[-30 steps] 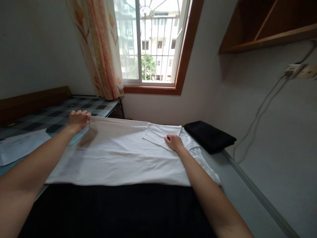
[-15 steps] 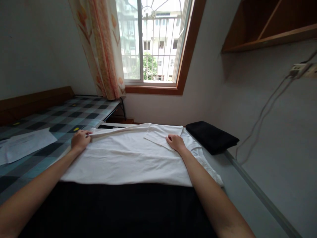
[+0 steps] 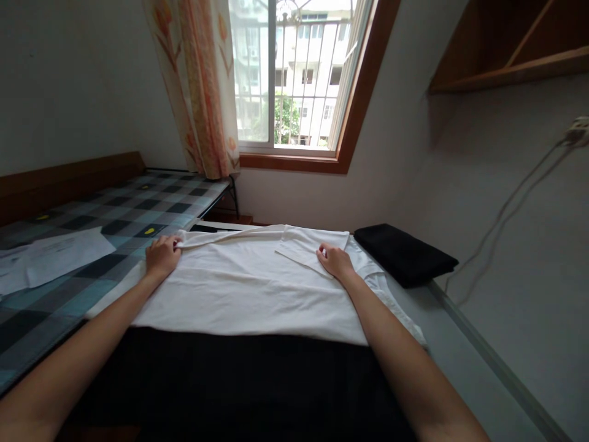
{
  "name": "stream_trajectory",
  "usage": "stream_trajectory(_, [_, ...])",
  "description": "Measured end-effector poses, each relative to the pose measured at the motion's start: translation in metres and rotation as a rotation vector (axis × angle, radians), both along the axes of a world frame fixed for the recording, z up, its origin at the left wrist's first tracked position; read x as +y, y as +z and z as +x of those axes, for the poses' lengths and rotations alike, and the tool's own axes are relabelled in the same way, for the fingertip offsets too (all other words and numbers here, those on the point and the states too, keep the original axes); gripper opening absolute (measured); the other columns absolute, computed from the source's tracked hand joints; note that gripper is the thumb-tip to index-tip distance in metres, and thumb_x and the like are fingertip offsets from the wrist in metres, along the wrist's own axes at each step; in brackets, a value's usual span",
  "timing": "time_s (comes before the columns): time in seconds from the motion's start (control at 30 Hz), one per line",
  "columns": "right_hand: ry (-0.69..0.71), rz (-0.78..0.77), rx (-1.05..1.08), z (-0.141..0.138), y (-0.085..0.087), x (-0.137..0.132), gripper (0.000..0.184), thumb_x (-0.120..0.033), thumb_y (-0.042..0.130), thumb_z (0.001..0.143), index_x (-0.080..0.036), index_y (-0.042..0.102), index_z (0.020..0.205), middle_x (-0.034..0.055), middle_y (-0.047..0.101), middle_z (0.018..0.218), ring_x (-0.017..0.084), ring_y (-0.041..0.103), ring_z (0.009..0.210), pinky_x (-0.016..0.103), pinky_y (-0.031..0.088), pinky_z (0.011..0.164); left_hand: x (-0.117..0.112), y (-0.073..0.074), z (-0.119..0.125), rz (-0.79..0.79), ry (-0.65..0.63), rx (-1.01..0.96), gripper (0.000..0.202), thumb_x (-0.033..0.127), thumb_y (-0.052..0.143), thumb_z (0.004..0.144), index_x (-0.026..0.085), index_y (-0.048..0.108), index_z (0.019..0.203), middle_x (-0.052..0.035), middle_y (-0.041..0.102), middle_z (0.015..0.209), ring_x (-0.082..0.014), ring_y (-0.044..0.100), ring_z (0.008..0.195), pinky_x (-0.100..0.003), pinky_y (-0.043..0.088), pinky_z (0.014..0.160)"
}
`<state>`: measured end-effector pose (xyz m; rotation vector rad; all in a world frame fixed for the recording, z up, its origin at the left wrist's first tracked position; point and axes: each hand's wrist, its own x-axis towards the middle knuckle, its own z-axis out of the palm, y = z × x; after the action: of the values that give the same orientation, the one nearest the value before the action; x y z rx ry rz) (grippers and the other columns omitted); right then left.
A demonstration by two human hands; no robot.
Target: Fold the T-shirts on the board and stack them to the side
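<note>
A white shirt lies spread across a grey table, over a black cloth that covers the near part. My left hand is closed on the shirt's far left edge, which is folded over toward the middle. My right hand rests with curled fingers on the folded sleeve near the collar, pressing it down.
A folded black garment lies on the table to the right of the shirt. A bed with a checked cover and a white sheet of paper stands at the left. Wall, cables and a wooden shelf are at the right; a window is ahead.
My left hand has pulled the shirt's far left edge inward and toward me, folding it over. My right hand has stayed on the sleeve. The camera has shifted slightly left.
</note>
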<state>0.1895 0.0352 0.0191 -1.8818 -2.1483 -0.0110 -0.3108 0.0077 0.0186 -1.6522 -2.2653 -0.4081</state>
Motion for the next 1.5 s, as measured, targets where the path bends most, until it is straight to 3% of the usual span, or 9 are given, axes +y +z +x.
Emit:
stream_trajectory(0.2, [-0.020, 0.073, 0.024, 0.001, 0.001, 0.006, 0.035, -0.031, 0.040, 0.097, -0.025, 0.053, 0.129, 0.0084, 0.063, 0.118, 0.021, 0.064, 0.093, 0.029, 0.045, 0.075, 0.001, -0.001, -0.001, 0.016, -0.019, -0.023, 0.030, 0.024, 0.049, 0.085, 0.018, 0.065, 0.110, -0.0137, 0.064, 0.108, -0.0321, 0.055, 0.104, -0.039, 0.043, 0.083])
stream_trajectory(0.47, [-0.065, 0.024, -0.172, 0.013, 0.023, 0.046, 0.043, -0.021, 0.038, 0.094, -0.026, 0.056, 0.133, 0.0106, 0.054, 0.133, 0.026, 0.055, 0.110, 0.036, 0.043, 0.090, 0.001, 0.000, -0.003, 0.035, -0.036, -0.036, 0.029, 0.023, 0.050, 0.083, 0.017, 0.066, 0.107, -0.0131, 0.065, 0.106, -0.0312, 0.055, 0.102, -0.038, 0.043, 0.081])
stream_trajectory(0.63, [-0.145, -0.077, -0.282, 0.013, 0.026, 0.062, 0.059, -0.012, 0.031, 0.092, -0.024, 0.034, 0.149, 0.0126, 0.053, 0.139, 0.033, 0.044, 0.122, 0.047, 0.038, 0.096, 0.003, -0.003, -0.008, 0.042, -0.050, -0.066, 0.029, 0.025, 0.051, 0.082, 0.018, 0.067, 0.105, -0.0121, 0.066, 0.104, -0.0309, 0.056, 0.100, -0.038, 0.044, 0.079])
stream_trajectory(0.83, [-0.152, -0.049, -0.353, 0.004, 0.028, 0.062, 0.050, -0.011, 0.031, 0.091, -0.021, 0.053, 0.135, 0.0164, 0.060, 0.124, 0.033, 0.047, 0.117, 0.046, 0.036, 0.092, 0.003, -0.001, -0.006, 0.042, -0.038, -0.087, 0.028, 0.025, 0.052, 0.082, 0.019, 0.067, 0.104, -0.0116, 0.067, 0.104, -0.0310, 0.056, 0.100, -0.038, 0.043, 0.080])
stream_trajectory(1.0, [-0.163, 0.053, -0.406, 0.005, 0.037, 0.059, 0.038, -0.011, 0.037, 0.090, -0.015, 0.071, 0.105, 0.0188, 0.062, 0.114, 0.032, 0.050, 0.112, 0.043, 0.036, 0.090, 0.003, 0.001, -0.004, 0.047, -0.027, -0.081, 0.028, 0.023, 0.051, 0.081, 0.019, 0.067, 0.103, -0.0114, 0.066, 0.104, -0.0305, 0.057, 0.100, -0.037, 0.044, 0.081])
stream_trajectory(1.13, [-0.206, 0.150, -0.364, 0.008, 0.046, 0.050, 0.039, -0.013, 0.035, 0.092, -0.016, 0.073, 0.099, 0.0181, 0.061, 0.115, 0.028, 0.057, 0.103, 0.039, 0.040, 0.086, 0.006, -0.004, -0.008, 0.091, -0.026, -0.108, 0.030, 0.022, 0.050, 0.081, 0.019, 0.067, 0.106, -0.0117, 0.065, 0.105, -0.0301, 0.057, 0.101, -0.037, 0.045, 0.082])
stream_trajectory(1.23, [-0.248, 0.126, -0.254, 0.012, 0.052, 0.042, 0.036, -0.019, 0.036, 0.094, -0.020, 0.072, 0.102, 0.0142, 0.062, 0.118, 0.023, 0.063, 0.092, 0.033, 0.044, 0.077, 0.007, -0.005, -0.010, 0.131, -0.035, -0.162, 0.033, 0.021, 0.048, 0.082, 0.018, 0.068, 0.107, -0.0116, 0.063, 0.107, -0.0284, 0.058, 0.101, -0.035, 0.046, 0.086])
stream_trajectory(1.37, [-0.304, 0.060, -0.085, 0.020, 0.059, 0.041, 0.025, -0.030, 0.049, 0.091, -0.027, 0.071, 0.104, 0.0087, 0.067, 0.113, 0.023, 0.066, 0.092, 0.030, 0.048, 0.074, 0.007, 0.012, -0.014, 0.178, 0.002, -0.255, 0.034, 0.023, 0.047, 0.082, 0.021, 0.071, 0.106, -0.0112, 0.057, 0.116, -0.0262, 0.060, 0.099, -0.034, 0.049, 0.081])
stream_trajectory(1.5, [-0.298, -0.064, 0.146, 0.031, 0.064, 0.049, 0.016, -0.022, 0.062, 0.084, -0.022, 0.073, 0.095, 0.0074, 0.073, 0.095, 0.020, 0.069, 0.082, 0.027, 0.051, 0.070, 0.016, 0.057, -0.025, 0.223, 0.014, -0.288, 0.031, 0.026, 0.050, 0.082, 0.020, 0.072, 0.104, -0.0106, 0.060, 0.116, -0.0262, 0.061, 0.098, -0.036, 0.050, 0.080])
